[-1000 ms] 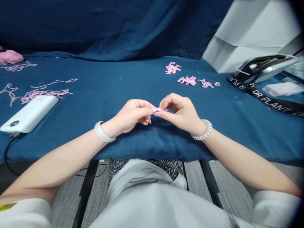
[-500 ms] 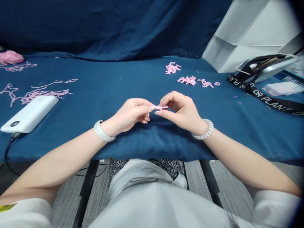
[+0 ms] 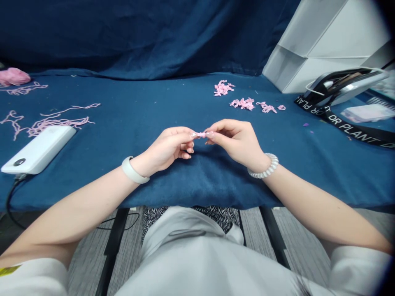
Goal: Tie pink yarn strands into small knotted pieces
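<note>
A short piece of pink yarn (image 3: 201, 135), bunched in the middle as if knotted, is stretched between my two hands above the near part of the blue cloth. My left hand (image 3: 173, 147) pinches its left end between thumb and forefinger, the other fingers curled below. At the right end, my right hand (image 3: 236, 142) pinches it with thumb and fingertips. The fingertips cover both ends of the yarn. Beyond my right hand lie small piles of pink yarn pieces (image 3: 242, 103) and another pink pile (image 3: 224, 87).
Loose pink yarn strands (image 3: 58, 124) lie at the left behind a white power bank (image 3: 40, 149) with a black cable. A pink yarn ball (image 3: 14, 77) sits far left. At right are a black lettered strap (image 3: 348, 130), a dark device (image 3: 339, 86) and a white box (image 3: 327, 70).
My right thumb and fingers have closed from a looser hold to a pinch on the yarn's right end. The yarn is now drawn straight and slightly higher.
</note>
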A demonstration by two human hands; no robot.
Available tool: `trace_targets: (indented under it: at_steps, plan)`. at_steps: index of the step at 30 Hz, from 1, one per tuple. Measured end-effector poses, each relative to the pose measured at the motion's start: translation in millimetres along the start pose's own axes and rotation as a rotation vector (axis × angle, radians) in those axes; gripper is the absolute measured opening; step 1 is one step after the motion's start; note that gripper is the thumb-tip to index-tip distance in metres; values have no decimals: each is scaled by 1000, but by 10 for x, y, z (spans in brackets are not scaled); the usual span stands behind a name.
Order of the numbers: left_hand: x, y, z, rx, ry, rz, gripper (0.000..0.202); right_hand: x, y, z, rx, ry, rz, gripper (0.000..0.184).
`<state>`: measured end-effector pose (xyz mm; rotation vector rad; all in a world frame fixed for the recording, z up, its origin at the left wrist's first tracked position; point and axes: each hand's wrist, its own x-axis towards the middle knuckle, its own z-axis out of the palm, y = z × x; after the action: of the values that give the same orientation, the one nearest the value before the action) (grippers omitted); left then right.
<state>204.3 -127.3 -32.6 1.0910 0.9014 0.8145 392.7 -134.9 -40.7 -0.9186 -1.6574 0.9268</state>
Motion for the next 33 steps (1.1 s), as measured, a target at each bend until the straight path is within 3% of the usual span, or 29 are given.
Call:
trace_targets:
  at_steps: [4, 7, 14, 21, 25, 29, 33]
  plan:
    - [-15, -19, -8, 179, 54, 207, 37, 35, 33, -2, 111, -15, 120, 26]
    - [-15, -30, 6, 273, 58, 245, 51, 46, 64, 21, 193, -16, 201, 33]
    - [2, -58, 33, 331, 54, 246, 34, 20, 67, 95, 212, -23, 222, 37]
    - [13, -46, 10, 255, 105, 283, 21, 24, 66, 97, 240, -31, 259, 39]
    - [23, -60, 14, 276, 111, 306, 21, 25, 73, 100, 245, -86, 296, 42]
    - [26, -79, 19, 264, 65, 270, 25, 13, 80, 106, 158, -193, 233, 38]
    - [40, -79, 8, 187, 63, 202, 32, 21, 114, 69, 126, -130, 163, 32]
